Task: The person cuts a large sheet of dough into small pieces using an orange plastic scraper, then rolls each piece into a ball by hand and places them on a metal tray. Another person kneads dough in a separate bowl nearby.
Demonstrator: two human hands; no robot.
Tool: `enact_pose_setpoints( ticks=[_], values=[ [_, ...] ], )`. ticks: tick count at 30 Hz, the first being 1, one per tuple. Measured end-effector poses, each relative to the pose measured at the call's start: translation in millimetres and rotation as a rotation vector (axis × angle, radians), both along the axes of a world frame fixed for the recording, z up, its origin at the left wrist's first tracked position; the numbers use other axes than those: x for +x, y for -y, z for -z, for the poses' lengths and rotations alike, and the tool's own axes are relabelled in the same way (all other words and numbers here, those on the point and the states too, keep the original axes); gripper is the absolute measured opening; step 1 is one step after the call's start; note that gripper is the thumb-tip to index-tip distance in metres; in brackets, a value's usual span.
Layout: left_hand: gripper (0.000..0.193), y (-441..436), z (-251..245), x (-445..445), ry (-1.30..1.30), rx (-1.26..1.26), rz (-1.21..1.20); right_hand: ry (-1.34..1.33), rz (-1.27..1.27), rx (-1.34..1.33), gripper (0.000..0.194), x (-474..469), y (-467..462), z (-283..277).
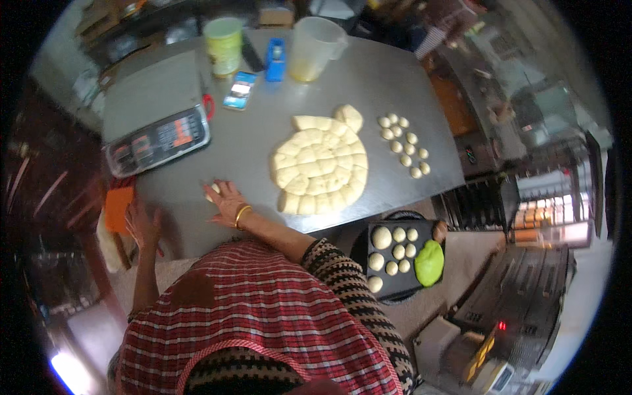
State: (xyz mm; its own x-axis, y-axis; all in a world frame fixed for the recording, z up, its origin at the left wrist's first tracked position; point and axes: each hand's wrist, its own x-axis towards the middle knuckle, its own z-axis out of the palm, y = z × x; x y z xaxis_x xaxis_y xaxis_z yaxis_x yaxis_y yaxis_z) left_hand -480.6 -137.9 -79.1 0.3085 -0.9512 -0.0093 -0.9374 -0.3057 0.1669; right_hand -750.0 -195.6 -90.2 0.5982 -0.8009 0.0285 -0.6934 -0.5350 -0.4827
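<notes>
My right hand (228, 203), with a gold bangle at the wrist, lies over a small dough piece (213, 192) on the steel table (256, 207); part of the piece shows at the fingers. At the table's left front edge is my left hand (143, 224), beside an orange object (118, 210), with nothing visible in it. A large slab of dough cut into many pieces (321, 165) lies at the middle of the table. Several small dough balls (409, 148) sit to its right. Below the table's right edge, a dark tray (382, 291) holds larger and smaller dough balls and a green dough mass (429, 264).
A digital scale (158, 143) stands at the left. Along the far side are a yellow-green tub (223, 47), a phone (240, 91), a blue tape dispenser (275, 59) and a plastic measuring jug (314, 49). Racks and an oven-like metal unit (518, 291) are at the right.
</notes>
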Motion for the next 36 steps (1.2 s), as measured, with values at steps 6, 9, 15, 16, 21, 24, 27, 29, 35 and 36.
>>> enact_pose_setpoints(
  ticks=[6, 9, 15, 16, 21, 24, 27, 29, 35, 36],
  values=[
    [0.065, -50, 25, 33, 0.092, -0.005, 0.008, 0.516, 0.119, 0.087, 0.032, -4, 11, -16],
    [0.069, -52, 34, 41, 0.210, -0.089, -0.192, 0.204, 0.079, 0.137, 0.050, -12, 18, -21],
    [0.091, -28, -6, 73, -0.015, -0.122, -0.400, 0.020, 0.081, 0.115, 0.081, -8, 6, 1],
    [0.088, -24, -15, 77, 0.078, 0.023, -0.367, 0.056, 0.093, 0.101, 0.079, -4, 3, 5],
    [0.080, -4, -32, 93, 0.276, 0.148, -0.346, 0.064, 0.077, -0.026, 0.072, 0, -14, 10],
    [0.080, 11, -18, 120, 0.238, -0.027, -0.173, 0.084, 0.081, 0.033, 0.071, -2, -14, 11],
    [0.080, 21, -10, 151, 0.294, -0.175, 0.131, 0.129, 0.104, 0.061, 0.074, -4, -9, 17],
    [0.078, 28, -14, 164, 0.236, -0.111, 0.128, 0.162, 0.111, 0.065, 0.075, -5, -5, 23],
    [0.057, 43, -45, 124, -0.106, 0.116, -0.042, 0.190, 0.060, 0.102, 0.072, -8, 3, 32],
    [0.054, 44, -45, 109, -0.069, 0.109, 0.005, 0.184, 0.050, 0.102, 0.071, -8, 3, 31]
  ],
)
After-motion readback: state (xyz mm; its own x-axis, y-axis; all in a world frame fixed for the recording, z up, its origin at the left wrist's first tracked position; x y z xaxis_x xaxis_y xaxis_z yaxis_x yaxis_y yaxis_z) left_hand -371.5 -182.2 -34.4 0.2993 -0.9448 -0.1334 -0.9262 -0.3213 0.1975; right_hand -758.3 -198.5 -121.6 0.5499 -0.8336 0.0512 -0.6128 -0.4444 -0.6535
